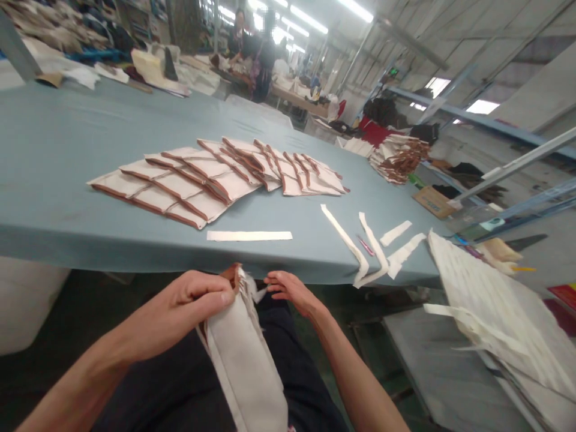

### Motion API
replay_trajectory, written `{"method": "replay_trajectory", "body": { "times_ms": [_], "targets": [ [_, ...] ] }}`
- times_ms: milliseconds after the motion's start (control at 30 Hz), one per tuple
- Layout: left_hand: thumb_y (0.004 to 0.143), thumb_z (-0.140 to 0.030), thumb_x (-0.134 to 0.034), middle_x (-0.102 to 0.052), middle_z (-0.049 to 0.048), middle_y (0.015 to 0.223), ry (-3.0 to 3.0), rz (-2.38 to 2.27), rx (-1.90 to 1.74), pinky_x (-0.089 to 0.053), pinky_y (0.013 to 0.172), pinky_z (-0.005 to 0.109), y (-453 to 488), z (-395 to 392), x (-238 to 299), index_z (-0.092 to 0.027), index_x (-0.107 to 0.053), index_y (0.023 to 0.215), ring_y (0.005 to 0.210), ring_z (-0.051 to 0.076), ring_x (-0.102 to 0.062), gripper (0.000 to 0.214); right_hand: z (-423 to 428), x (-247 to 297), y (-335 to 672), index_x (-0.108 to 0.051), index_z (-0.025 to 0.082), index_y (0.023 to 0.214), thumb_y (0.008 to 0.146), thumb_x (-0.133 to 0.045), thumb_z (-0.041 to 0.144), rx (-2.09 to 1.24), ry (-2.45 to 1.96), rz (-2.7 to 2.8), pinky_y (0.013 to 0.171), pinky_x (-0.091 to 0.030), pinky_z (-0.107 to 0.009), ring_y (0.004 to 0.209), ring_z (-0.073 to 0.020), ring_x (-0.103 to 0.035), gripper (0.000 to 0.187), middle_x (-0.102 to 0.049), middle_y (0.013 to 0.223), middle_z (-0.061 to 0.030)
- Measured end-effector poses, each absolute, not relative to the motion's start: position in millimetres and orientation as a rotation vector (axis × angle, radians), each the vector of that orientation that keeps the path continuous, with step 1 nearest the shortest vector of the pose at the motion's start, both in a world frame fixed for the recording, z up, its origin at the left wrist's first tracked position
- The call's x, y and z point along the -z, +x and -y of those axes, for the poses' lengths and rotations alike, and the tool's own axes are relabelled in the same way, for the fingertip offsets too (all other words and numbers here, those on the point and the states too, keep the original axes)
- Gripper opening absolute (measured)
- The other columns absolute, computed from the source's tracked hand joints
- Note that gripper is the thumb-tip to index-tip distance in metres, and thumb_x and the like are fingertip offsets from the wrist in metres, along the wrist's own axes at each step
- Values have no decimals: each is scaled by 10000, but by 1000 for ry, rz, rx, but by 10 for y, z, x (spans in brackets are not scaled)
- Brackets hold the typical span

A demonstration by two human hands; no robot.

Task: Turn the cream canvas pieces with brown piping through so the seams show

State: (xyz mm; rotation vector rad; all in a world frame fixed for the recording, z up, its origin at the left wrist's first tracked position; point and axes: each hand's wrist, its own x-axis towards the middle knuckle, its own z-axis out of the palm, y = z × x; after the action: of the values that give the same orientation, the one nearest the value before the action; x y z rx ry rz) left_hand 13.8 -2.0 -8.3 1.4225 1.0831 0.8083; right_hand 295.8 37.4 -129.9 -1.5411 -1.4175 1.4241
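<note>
My left hand [198,300] is closed round the top edge of a beige fabric piece with a brown trim [245,354] that hangs down over my lap. My right hand [290,289] pinches a small white strip at the same top corner, just right of the left hand. Both hands are below the front edge of the grey-blue table [54,180]. On the table lies a fanned row of similar beige pieces with brown edges [211,177]. A white paper strip [249,236] lies near the table's front edge.
Several peeled white strips [373,249] lie and hang at the table's right front. A pile of beige fabric [490,312] sits at the right, another stack [398,157] at the far corner. People work at tables [256,57] in the background.
</note>
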Motion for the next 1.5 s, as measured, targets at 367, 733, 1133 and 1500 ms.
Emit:
{"method": "replay_trajectory", "body": {
  "times_ms": [367,733,1133,1500],
  "targets": [
    [805,-726,-654,-544,-18,542,1093,-1245,-754,-375,480,249,189,111,526,-224,-586,583,499,145,-437,553,538,915,2273,-703,202,1072,932,-699,249,-342,-1232,2179,765,-540,-332,839,-227,-725,147,-778,934,-68],
    [956,-627,-650,-826,7,813,1525,-1371,-818,-557,721,277,29,422,449,-248,-815,818,768,244,-736,436,480,923,2351,-706,237,1010,933,-625,169,-467,-1341,2254,691,-485,-262,742,-165,-713,131,-778,874,-19],
    [1036,-501,-617,-756,-34,775,1740,-1618,-1000,-512,703,232,-158,513,1044,-268,-763,844,674,164,-720,335,415,1059,2054,-756,195,1016,895,-816,305,-752,-1400,2418,684,-485,-307,840,-233,-776,174,-815,959,-59],
    [1065,-492,-524,-735,-21,749,1519,-1838,-1125,-513,684,281,-76,465,1191,-276,-667,826,643,196,-640,353,-1110,696,1596,-753,191,1128,1071,-683,408,-587,-1663,2394,841,-495,-302,1028,-213,-766,235,-833,1138,-77]
  ]
}}
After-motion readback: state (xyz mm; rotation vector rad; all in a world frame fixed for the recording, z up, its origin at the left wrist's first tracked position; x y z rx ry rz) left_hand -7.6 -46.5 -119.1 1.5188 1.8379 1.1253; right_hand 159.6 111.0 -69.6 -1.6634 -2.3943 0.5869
